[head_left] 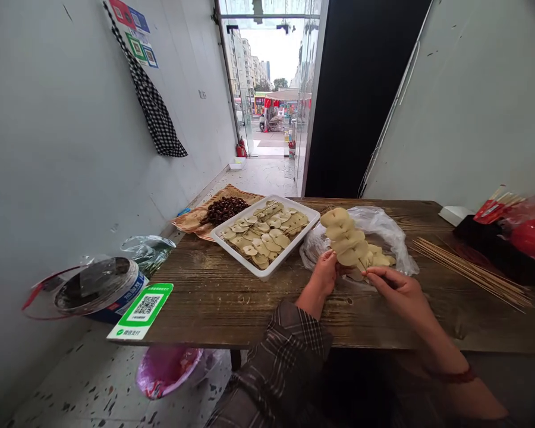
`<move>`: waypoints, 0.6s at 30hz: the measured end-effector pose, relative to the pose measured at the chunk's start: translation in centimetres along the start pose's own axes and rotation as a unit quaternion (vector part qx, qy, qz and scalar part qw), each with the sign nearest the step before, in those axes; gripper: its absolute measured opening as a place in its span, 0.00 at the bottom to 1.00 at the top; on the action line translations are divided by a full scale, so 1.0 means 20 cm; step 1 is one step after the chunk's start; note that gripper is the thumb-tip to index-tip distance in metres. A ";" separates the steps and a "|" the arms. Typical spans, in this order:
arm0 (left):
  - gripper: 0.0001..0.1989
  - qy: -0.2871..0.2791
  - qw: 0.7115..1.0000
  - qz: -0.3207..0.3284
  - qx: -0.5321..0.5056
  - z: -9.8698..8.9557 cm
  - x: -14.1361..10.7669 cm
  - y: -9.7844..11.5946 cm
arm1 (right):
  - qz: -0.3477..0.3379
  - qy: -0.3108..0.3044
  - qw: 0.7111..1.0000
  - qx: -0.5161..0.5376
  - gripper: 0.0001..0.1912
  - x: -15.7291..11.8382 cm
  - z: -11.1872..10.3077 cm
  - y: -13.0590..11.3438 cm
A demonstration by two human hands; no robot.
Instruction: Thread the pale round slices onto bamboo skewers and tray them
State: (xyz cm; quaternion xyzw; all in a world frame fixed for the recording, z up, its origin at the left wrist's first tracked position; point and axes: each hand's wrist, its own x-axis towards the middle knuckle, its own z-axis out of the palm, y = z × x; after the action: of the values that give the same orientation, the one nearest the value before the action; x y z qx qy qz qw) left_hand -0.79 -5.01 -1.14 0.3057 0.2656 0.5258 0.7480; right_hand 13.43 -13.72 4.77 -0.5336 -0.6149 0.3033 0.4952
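Observation:
Several thin, pale yellow round slices are threaded on a skewer (pixel 344 236), held up over the table's near right part. My left hand (pixel 325 272) is closed on the lower left edge of the slices. With thumb and fingertips, my right hand (pixel 395 286) pinches the skewer's near end, just below the last slice. Behind them more loose slices (pixel 378 255) lie in a clear plastic bag (pixel 386 224) spread on the table. A white tray (pixel 264 273) to the left holds many skewered slices in overlapping rows.
Bare bamboo skewers (pixel 472 273) lie in a bundle at the right, near a black box (pixel 470 229). Dark dried fruit (pixel 225 209) sits on an orange cloth (pixel 187 223) at the back left. A QR-code sign (pixel 138 318) lies at the left corner of the wooden table (pixel 205 303).

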 end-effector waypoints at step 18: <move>0.21 0.035 0.999 -0.009 -0.014 -0.02 0.03 -0.05 | 0.043 -0.149 0.980 0.124 0.14 0.69 0.59 -0.41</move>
State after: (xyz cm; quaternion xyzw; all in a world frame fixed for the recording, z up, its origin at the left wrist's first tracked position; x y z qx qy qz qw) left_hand -0.32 -4.63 -2.14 0.2748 0.2869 0.5327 0.7472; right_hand 0.31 -0.76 12.22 -0.4427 -0.6158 0.4747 0.4466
